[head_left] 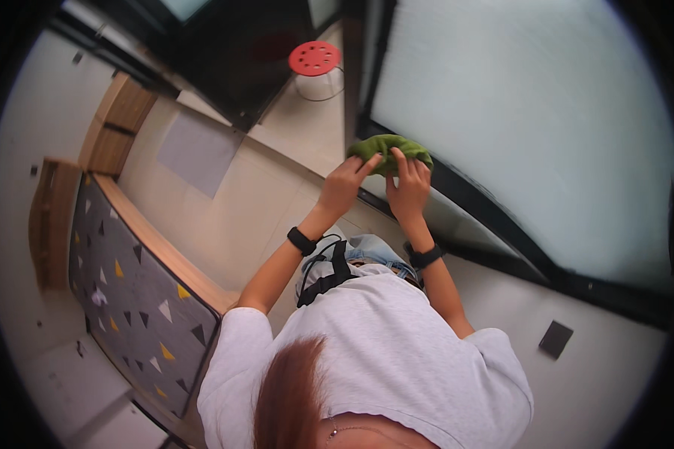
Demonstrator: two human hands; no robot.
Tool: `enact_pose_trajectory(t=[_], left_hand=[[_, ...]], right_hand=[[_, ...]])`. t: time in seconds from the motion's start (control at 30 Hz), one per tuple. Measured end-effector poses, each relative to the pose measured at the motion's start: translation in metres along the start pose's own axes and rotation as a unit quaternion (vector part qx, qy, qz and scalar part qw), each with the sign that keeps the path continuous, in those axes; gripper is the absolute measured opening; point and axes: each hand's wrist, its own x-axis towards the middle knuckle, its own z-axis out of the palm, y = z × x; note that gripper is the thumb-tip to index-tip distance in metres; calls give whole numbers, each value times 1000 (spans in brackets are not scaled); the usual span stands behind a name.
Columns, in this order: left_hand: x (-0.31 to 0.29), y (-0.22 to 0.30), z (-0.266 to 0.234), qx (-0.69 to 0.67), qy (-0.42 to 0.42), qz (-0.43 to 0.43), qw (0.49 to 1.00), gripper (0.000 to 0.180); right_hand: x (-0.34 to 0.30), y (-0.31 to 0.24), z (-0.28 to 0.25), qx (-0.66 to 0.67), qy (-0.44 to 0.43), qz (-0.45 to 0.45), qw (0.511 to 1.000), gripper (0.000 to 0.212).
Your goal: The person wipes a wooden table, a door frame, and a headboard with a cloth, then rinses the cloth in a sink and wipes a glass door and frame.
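A green cloth (394,142), bunched and folded, is held out in front of me at arm's length. My left hand (343,185) grips its left end, fingers closed on the fabric. On the right, my right hand (410,188) pinches the near edge with the fingertips bent over it. Both hands are close together, and the cloth's far side overlaps the dark frame of a frosted glass panel (517,127). Whether the cloth touches that frame I cannot tell.
A red round stool (314,58) with thin metal legs stands beyond my hands. To the left is a bed with a grey triangle-patterned mattress (138,292) and a wooden edge. A pale grey mat (200,152) lies on the floor. A dark plate (556,340) is on the right wall.
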Motion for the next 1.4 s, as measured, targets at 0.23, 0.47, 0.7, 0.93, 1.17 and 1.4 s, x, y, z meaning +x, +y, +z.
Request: enact_pose_trajectory(t=[0.23, 0.47, 0.7, 0.93, 1.17, 1.4], left_hand=[[-96, -72, -64, 56, 67, -161, 983, 61], [-178, -102, -130, -1, 126, -384, 914, 54], [-215, -115, -179, 11, 221, -442, 869, 40], [-235, -150, -210, 35, 333, -483, 809, 24], [-237, -199, -242, 46, 363, -510, 778, 22], [-228, -283, -278, 44, 320, -544, 774, 21]], right_hand=[[-17, -91, 94, 172, -232, -53, 956, 42], [-9, -185, 140, 387, -268, -113, 875, 38], [-5, -262, 158, 446, -311, -123, 830, 25], [21, -327, 188, 448, -378, -182, 789, 23], [49, -388, 229, 477, -360, -227, 769, 23], [98, -445, 293, 494, -371, -206, 759, 22]])
